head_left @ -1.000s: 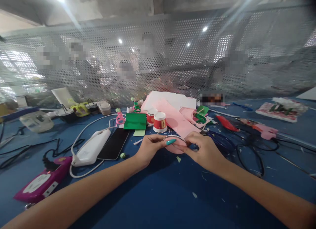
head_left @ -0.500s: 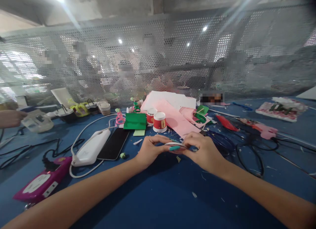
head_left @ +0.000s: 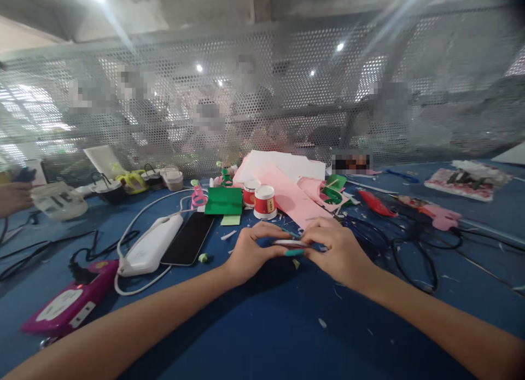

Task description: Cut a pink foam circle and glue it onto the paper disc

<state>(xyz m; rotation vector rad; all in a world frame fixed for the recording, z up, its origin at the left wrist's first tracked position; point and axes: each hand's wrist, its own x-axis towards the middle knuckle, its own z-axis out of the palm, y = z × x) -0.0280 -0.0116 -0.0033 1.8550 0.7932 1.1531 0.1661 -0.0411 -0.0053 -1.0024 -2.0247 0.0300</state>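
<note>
My left hand (head_left: 252, 251) and right hand (head_left: 338, 246) both pinched a thin disc (head_left: 287, 243) between thumb and fingers, one at each side, holding it tilted almost edge-on above the middle of the blue tabletop (head_left: 262, 331). Beyond it, toward the tabletop's far edge, a red-and-white paper cup (head_left: 265, 203) stood upright near a folded green paper (head_left: 223, 200), with pink paper (head_left: 289, 200) spread behind. A black smartphone (head_left: 187, 239) lay left of my hands, and a purple power strip (head_left: 74, 300) sat toward the near left corner.
</note>
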